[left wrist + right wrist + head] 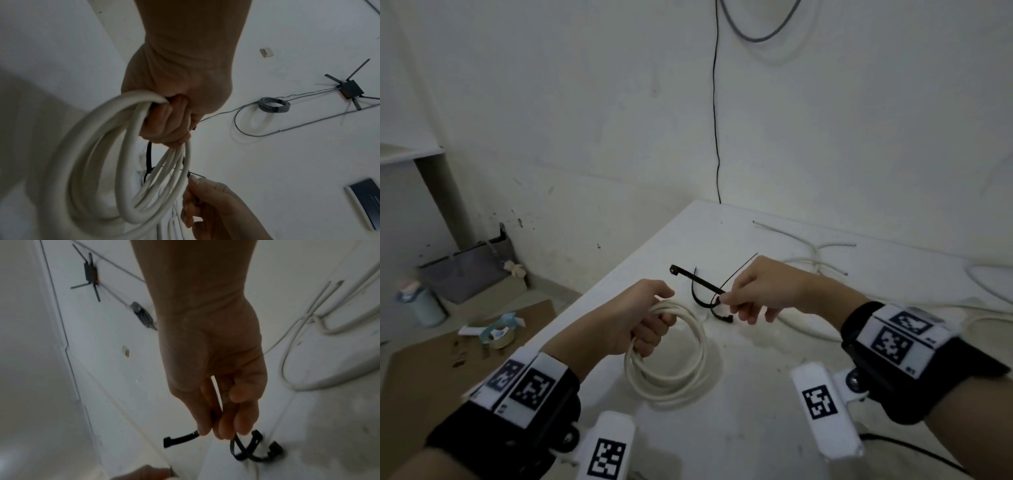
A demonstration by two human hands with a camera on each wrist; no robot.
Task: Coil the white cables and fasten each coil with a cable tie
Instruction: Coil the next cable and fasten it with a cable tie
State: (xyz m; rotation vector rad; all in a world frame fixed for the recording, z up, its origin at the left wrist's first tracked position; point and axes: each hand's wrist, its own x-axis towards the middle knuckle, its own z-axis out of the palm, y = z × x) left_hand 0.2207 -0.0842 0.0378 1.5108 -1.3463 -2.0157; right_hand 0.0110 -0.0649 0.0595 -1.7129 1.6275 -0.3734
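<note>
My left hand grips a coil of white cable near its top, fingers curled round the bundled loops, just above the white table. To its right my right hand pinches a black cable tie between thumb and fingertips; its head end sticks out to the left. More black cable ties lie curled on the table right below that hand, also seen as loops in the right wrist view. Loose white cables lie uncoiled behind the right hand.
The table's left edge drops to a floor with cardboard, a tape roll and a blue bottle. A thin black wire runs down the wall. On the wall hang a grey tied cable coil and a black router.
</note>
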